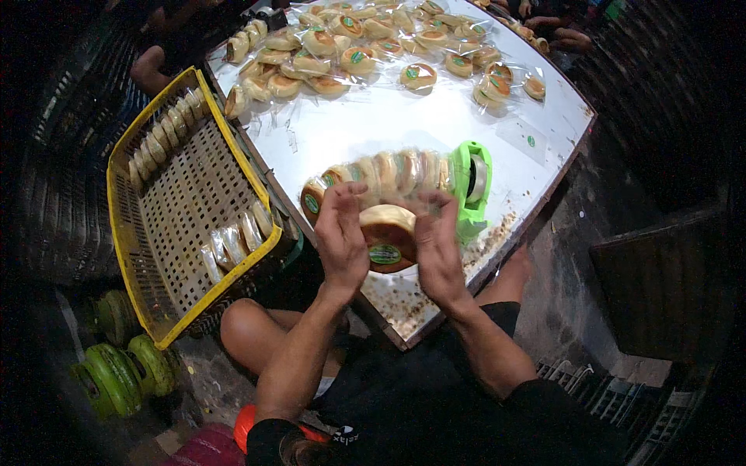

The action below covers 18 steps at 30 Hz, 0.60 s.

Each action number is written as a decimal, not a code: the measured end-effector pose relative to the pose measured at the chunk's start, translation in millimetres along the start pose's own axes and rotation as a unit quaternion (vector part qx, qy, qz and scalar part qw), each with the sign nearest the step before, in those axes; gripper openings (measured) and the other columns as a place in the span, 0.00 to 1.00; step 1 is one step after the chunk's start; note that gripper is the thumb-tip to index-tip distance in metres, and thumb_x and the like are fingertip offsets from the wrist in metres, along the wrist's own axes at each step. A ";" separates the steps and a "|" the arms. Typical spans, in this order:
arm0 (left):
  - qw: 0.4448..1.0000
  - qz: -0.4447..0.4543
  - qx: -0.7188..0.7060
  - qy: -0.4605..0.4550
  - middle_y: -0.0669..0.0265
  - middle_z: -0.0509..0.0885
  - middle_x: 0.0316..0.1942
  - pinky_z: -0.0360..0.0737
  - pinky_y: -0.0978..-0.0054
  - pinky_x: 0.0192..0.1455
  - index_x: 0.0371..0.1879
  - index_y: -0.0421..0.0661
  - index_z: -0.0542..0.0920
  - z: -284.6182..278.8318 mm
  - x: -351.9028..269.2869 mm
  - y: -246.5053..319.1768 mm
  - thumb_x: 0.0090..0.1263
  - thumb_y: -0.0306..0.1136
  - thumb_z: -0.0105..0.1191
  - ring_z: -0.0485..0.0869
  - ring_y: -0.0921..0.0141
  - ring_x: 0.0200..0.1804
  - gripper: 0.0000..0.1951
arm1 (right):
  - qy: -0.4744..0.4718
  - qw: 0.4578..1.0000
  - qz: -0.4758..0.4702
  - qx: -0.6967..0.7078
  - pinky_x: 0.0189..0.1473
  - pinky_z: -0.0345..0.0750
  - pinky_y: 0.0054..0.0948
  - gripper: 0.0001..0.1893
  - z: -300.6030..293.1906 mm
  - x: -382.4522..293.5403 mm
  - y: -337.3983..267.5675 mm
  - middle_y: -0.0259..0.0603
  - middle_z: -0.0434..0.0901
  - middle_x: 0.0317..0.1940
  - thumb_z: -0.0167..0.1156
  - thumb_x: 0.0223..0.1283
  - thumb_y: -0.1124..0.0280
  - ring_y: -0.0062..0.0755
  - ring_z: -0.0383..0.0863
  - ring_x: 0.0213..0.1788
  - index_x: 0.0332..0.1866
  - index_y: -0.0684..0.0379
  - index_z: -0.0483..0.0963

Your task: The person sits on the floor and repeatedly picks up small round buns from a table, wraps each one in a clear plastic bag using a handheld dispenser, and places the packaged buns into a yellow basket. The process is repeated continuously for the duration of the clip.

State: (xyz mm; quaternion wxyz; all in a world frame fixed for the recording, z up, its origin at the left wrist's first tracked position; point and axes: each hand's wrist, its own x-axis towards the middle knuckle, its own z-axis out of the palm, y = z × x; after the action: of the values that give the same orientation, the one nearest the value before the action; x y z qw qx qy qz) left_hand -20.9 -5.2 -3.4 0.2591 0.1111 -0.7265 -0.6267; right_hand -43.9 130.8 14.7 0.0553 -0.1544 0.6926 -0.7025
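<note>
Between my left hand (pixel 344 239) and my right hand (pixel 438 244) is a round browned bun (pixel 389 236) with a green oval label, held upright over the near corner of the white tabletop (pixel 373 125). Both hands cup its sides; their fingertips are blurred. Just beyond the fingers, a curved row of wrapped buns (pixel 387 170) stands on edge. Its right end meets a lime-green tape dispenser (pixel 471 186) with a clear roll. Many more buns in clear bags (pixel 358 59) lie heaped at the far side. A flat clear bag (pixel 527 140) with a green label lies at the right.
Left of the table stands a yellow-rimmed plastic crate (pixel 233 154) with wrapped buns along two sides. Crumbs (pixel 402 303) cover the table's near corner. Green weights or rounded objects (pixel 111 378) sit on the floor at lower left. Other people's hands (pixel 568 38) show at the far right.
</note>
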 end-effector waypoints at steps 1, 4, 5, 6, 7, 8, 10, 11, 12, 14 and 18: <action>0.998 0.062 0.018 0.010 0.59 0.83 0.44 0.76 0.71 0.56 0.49 0.38 0.77 3.0 -5.7 7.4 0.83 0.52 0.37 0.81 0.67 0.48 0.26 | 0.010 0.998 -0.002 0.070 0.62 0.74 0.32 0.18 -3.1 2.1 -9.2 0.51 0.78 0.53 0.43 0.81 0.60 0.36 0.79 0.56 0.63 0.61 0.54; 0.973 0.215 0.045 0.067 0.63 0.83 0.35 0.78 0.74 0.44 0.42 0.37 0.80 11.7 -15.7 14.4 0.81 0.41 0.49 0.81 0.72 0.38 0.17 | 0.057 0.994 -0.077 0.057 0.59 0.76 0.34 0.14 -11.4 -6.1 -26.9 0.49 0.81 0.47 0.46 0.80 0.61 0.33 0.81 0.50 0.51 0.63 0.66; 0.964 0.247 0.054 0.078 0.64 0.83 0.34 0.78 0.74 0.43 0.41 0.37 0.80 11.7 -18.4 14.2 0.81 0.41 0.49 0.81 0.73 0.37 0.16 | 0.057 0.993 -0.101 0.000 0.58 0.76 0.34 0.14 -18.9 -6.2 -28.3 0.48 0.82 0.46 0.46 0.80 0.62 0.31 0.81 0.49 0.49 0.63 0.68; 0.996 0.078 -0.027 0.044 0.67 0.82 0.32 0.77 0.76 0.40 0.36 0.38 0.80 7.0 -29.0 35.3 0.80 0.39 0.51 0.79 0.76 0.35 0.16 | 0.088 0.992 -0.071 0.061 0.56 0.77 0.32 0.13 -30.3 -2.8 -21.8 0.45 0.83 0.41 0.48 0.79 0.64 0.28 0.81 0.47 0.43 0.63 0.72; 0.997 0.052 -0.042 0.034 0.67 0.82 0.31 0.78 0.76 0.40 0.36 0.38 0.80 8.7 -30.2 33.4 0.80 0.40 0.51 0.79 0.76 0.34 0.16 | 0.072 0.990 -0.079 0.092 0.52 0.79 0.31 0.08 -39.4 -2.4 -19.0 0.42 0.83 0.38 0.50 0.78 0.67 0.30 0.84 0.44 0.49 0.62 0.70; 0.998 0.026 -0.057 0.024 0.68 0.81 0.30 0.78 0.75 0.39 0.36 0.38 0.80 11.0 -28.9 29.3 0.80 0.42 0.51 0.79 0.76 0.33 0.17 | 0.063 0.988 -0.097 0.104 0.52 0.80 0.32 0.08 -41.6 -5.1 -16.6 0.43 0.83 0.37 0.50 0.78 0.67 0.31 0.84 0.43 0.50 0.61 0.69; 0.997 -0.026 -0.066 -0.008 0.69 0.81 0.29 0.78 0.76 0.38 0.36 0.38 0.80 12.5 -27.9 24.7 0.80 0.43 0.51 0.79 0.78 0.33 0.18 | 0.039 0.982 -0.105 0.151 0.51 0.82 0.35 0.08 -41.8 -9.8 -20.2 0.45 0.83 0.37 0.48 0.79 0.67 0.35 0.85 0.43 0.52 0.59 0.66; 0.996 -0.057 -0.035 -0.058 0.68 0.81 0.31 0.78 0.75 0.40 0.38 0.38 0.80 11.5 -24.6 25.3 0.80 0.43 0.51 0.79 0.77 0.35 0.18 | 0.022 0.977 -0.095 0.190 0.51 0.83 0.37 0.07 -40.7 -11.8 -20.5 0.47 0.83 0.38 0.48 0.79 0.67 0.37 0.86 0.43 0.52 0.58 0.64; 0.991 -0.087 -0.003 -0.106 0.66 0.81 0.33 0.79 0.74 0.42 0.40 0.38 0.80 8.7 -19.4 27.5 0.79 0.43 0.52 0.79 0.76 0.37 0.17 | 0.005 0.969 -0.086 0.230 0.51 0.83 0.40 0.07 -37.3 -13.2 -21.2 0.49 0.82 0.38 0.47 0.79 0.67 0.39 0.86 0.43 0.53 0.56 0.62; 0.997 0.000 0.066 0.034 0.59 0.82 0.45 0.78 0.70 0.54 0.50 0.37 0.76 21.3 -29.2 27.9 0.77 0.41 0.55 0.79 0.70 0.48 0.17 | 0.023 0.965 -0.049 0.257 0.50 0.84 0.41 0.07 -26.7 -16.0 -29.6 0.51 0.83 0.38 0.47 0.79 0.67 0.40 0.86 0.43 0.53 0.55 0.62; 0.979 0.192 0.036 0.051 0.55 0.82 0.53 0.76 0.69 0.61 0.54 0.37 0.75 31.4 -47.1 44.0 0.73 0.32 0.59 0.80 0.67 0.56 0.17 | 0.013 0.984 -0.074 0.161 0.55 0.81 0.37 0.05 -30.0 -11.4 -24.8 0.53 0.85 0.42 0.49 0.78 0.70 0.41 0.85 0.50 0.51 0.57 0.65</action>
State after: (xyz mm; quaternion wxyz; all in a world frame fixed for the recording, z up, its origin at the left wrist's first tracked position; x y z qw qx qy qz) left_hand 9.7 52.8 25.5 0.4070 0.0107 -0.7424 -0.5321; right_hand -38.5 163.7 37.8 0.0185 -0.1854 0.5579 -0.8088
